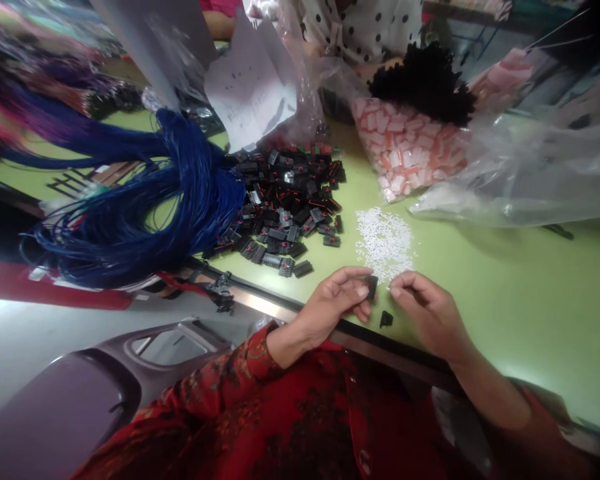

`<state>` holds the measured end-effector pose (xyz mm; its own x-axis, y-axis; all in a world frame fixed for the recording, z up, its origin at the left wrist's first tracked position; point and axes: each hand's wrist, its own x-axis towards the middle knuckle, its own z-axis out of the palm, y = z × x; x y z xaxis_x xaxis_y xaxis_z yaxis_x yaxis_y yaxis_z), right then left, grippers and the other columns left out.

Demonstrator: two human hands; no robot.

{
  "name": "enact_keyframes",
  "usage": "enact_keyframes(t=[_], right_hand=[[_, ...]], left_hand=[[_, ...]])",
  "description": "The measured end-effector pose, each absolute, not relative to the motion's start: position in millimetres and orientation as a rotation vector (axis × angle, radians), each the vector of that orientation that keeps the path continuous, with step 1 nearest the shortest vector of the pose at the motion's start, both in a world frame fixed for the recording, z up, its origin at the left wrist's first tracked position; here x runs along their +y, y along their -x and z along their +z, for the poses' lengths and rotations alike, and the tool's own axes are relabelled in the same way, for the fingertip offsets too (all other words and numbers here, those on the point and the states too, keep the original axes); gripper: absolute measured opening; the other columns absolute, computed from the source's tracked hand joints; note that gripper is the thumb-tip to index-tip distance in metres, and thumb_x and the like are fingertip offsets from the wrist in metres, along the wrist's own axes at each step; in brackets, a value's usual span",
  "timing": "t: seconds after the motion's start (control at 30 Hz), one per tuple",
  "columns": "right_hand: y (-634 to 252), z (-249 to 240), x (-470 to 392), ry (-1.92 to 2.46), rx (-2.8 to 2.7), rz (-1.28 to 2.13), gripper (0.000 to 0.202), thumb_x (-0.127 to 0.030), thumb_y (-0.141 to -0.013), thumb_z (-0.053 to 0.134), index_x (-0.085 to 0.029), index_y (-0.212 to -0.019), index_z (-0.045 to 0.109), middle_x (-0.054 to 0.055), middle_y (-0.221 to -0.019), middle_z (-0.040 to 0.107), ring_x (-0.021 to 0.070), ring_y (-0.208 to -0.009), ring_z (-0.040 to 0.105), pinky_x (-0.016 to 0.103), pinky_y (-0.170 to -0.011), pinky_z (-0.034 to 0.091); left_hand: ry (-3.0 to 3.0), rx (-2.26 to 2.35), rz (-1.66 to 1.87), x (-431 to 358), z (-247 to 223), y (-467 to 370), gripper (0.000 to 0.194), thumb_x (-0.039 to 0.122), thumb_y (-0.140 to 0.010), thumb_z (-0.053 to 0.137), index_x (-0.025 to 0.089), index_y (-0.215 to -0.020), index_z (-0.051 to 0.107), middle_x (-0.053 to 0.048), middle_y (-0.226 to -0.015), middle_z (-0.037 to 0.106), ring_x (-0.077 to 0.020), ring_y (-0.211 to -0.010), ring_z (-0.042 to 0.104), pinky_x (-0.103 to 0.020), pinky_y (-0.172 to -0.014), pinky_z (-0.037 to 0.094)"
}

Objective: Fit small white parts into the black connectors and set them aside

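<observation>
Between the thumb and fingers of my left hand (336,300) is a small black connector housing (373,287), held just above the table's front edge. My right hand (427,310) is close by on the right, its thumb and index finger pinched together. Whatever sits in that pinch is too small to make out. Just beyond both hands, small white pieces (385,240) lie scattered in a loose pile. One black part (387,319) rests on the table between my hands. A heap of black connector housings (290,213), some with red or orange bits, spreads to the left.
A thick bundle of blue wires (195,180) lies at the left. Behind the white pile stands a clear bag of white and orange parts (410,150), with black pieces (423,83) on top. Plastic sheeting (535,173) covers the right back. Someone in polka dots (365,27) is across the table.
</observation>
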<state>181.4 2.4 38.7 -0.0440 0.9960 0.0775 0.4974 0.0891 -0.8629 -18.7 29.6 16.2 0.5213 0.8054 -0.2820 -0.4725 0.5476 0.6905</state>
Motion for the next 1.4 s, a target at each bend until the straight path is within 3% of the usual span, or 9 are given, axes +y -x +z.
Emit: enact_keyframes(t=[0.2,0.5,0.67,0.93,1.17,1.27,1.4], right_hand=[[-163.3,51.5,-11.7,1.460,-1.365,1.145,0.016,-0.033,-0.094,0.062,-0.022,-0.083,0.062,-0.003,-0.067,0.058,0.0124,-0.059,0.051,0.025,-0.054,0.046],[-161.9,49.4,-13.5,1.492,-1.494,1.028,0.015,-0.032,-0.096,0.060,-0.021,-0.085,0.063,-0.001,-0.072,0.062,0.0128,-0.063,0.054,0.026,-0.060,0.048],[-160.1,51.6,-13.9,1.520,-1.555,0.940,0.013,-0.029,-0.092,0.061,-0.022,-0.082,0.063,-0.001,-0.071,0.062,0.0131,-0.062,0.055,0.027,-0.061,0.049],[-162.1,38.6,-21.5,1.429,-1.179,1.377,0.025,-0.045,-0.087,0.075,-0.021,-0.087,0.065,-0.002,-0.070,0.063,0.0120,-0.061,0.057,0.025,-0.058,0.050],[-167.0,34.6,-35.5,1.438,-1.248,1.437,0.028,-0.048,-0.095,0.066,-0.021,-0.088,0.065,-0.002,-0.065,0.063,0.0127,-0.058,0.059,0.026,-0.057,0.050],[-179.5,34.5,-21.3,1.499,-1.421,1.274,0.023,-0.044,-0.098,0.063,-0.021,-0.090,0.065,0.000,-0.069,0.066,0.0156,-0.064,0.063,0.029,-0.062,0.052],[-190.8,28.3,2.6,1.497,-1.914,0.608,0.014,-0.032,-0.101,0.058,-0.023,-0.096,0.067,0.006,-0.091,0.070,0.0206,-0.083,0.065,0.037,-0.077,0.052]], left_hand=[[-0.649,0.616,0.860,23.8,17.0,14.7,0.042,0.035,-0.082,0.085,0.016,-0.116,0.068,0.001,-0.079,0.067,-0.0097,-0.064,0.067,-0.023,-0.066,0.056],[-0.811,0.628,0.920,18.1,9.7,14.1,0.040,0.035,-0.086,0.080,0.017,-0.118,0.066,-0.001,-0.089,0.068,-0.0105,-0.068,0.069,-0.025,-0.068,0.059],[-0.963,0.689,0.982,13.6,7.9,13.1,0.037,0.034,-0.089,0.077,0.016,-0.120,0.066,0.000,-0.079,0.068,-0.0106,-0.069,0.067,-0.024,-0.071,0.059],[-0.756,0.606,0.859,8.1,10.7,17.2,0.040,0.035,-0.084,0.083,0.015,-0.115,0.068,-0.004,-0.087,0.072,-0.0110,-0.061,0.068,-0.026,-0.062,0.060],[-0.748,0.570,0.779,2.3,11.7,19.0,0.039,0.033,-0.084,0.083,0.015,-0.113,0.066,-0.002,-0.083,0.071,-0.0106,-0.061,0.069,-0.024,-0.063,0.060],[-0.731,0.602,0.841,10.1,15.8,19.0,0.038,0.034,-0.084,0.083,0.015,-0.111,0.065,0.001,-0.080,0.068,-0.0102,-0.060,0.069,-0.023,-0.061,0.059],[-0.697,0.695,0.897,20.9,17.2,22.1,0.041,0.036,-0.080,0.086,0.015,-0.109,0.065,0.002,-0.079,0.066,-0.0107,-0.062,0.068,-0.023,-0.060,0.058]])
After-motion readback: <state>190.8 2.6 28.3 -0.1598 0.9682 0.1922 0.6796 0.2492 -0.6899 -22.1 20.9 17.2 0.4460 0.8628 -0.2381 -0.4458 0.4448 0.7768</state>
